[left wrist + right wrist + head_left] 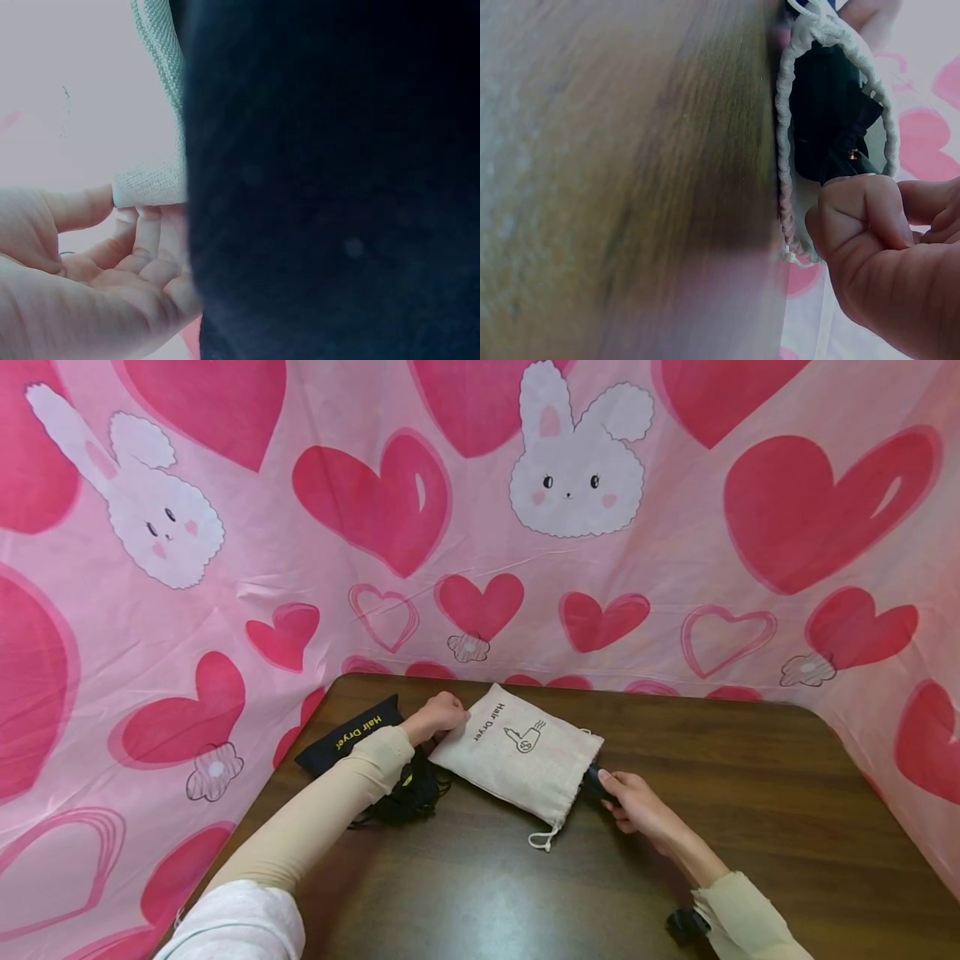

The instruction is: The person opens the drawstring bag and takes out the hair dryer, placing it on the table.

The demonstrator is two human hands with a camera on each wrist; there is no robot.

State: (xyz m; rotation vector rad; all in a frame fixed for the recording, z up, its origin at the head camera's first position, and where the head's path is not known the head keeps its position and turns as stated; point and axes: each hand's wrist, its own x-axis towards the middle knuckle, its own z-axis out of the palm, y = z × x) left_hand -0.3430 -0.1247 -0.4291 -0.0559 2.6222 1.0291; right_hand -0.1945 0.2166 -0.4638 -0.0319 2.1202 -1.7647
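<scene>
A cream drawstring bag printed "Hair Dryer" lies on the table, its mouth toward the right. At its far left corner my left hand pinches the cloth; in the left wrist view the thumb and fingers of that hand meet at the bag's corner. My right hand grips a dark item that sticks out of the mouth. In the right wrist view, the corded rim surrounds this dark item, which has a black strap with a small gold-coloured stud; I cannot tell its kind.
Left of the bag lies a black pouch with yellow "Hair Dryer" lettering. A heap of black fabric and cords sits under my left forearm. Pink heart-patterned cloth hangs behind the brown wooden table.
</scene>
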